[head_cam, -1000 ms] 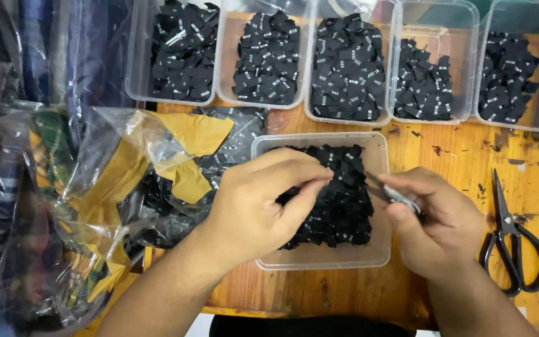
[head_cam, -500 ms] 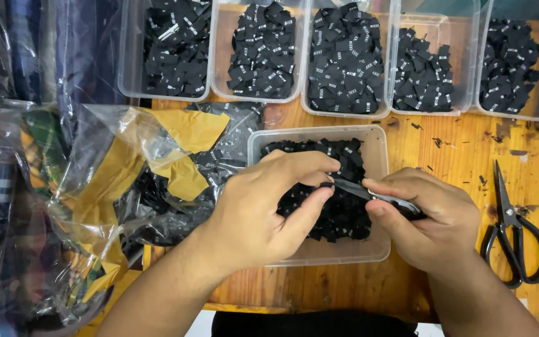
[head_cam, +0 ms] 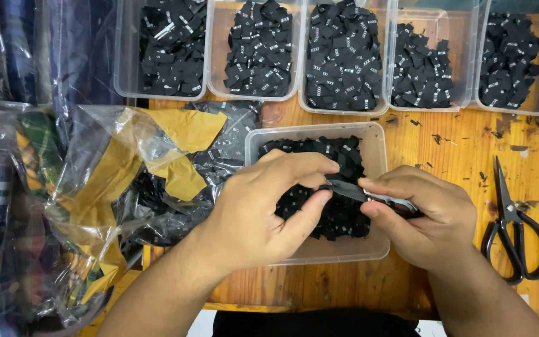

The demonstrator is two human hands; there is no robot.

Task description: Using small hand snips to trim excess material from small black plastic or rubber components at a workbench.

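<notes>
Left hand (head_cam: 263, 212) pinched a black label (head_cam: 327, 185) over the clear tub (head_cam: 378, 146), frame centre. Right hand (head_cam: 425, 215) closed on small snips (head_cam: 369, 195), blades touching the label. Best practice: label taut, cut square.

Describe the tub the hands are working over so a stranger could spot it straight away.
On the wooden table, a row of five clear plastic tubs of small black labels lines the far edge. Just nearer stands a sixth clear tub, alone and turned sideways, also holding black labels. It is the only one beneath the left hand and the right hand, with the black-handled scissors lying to its right.
</notes>
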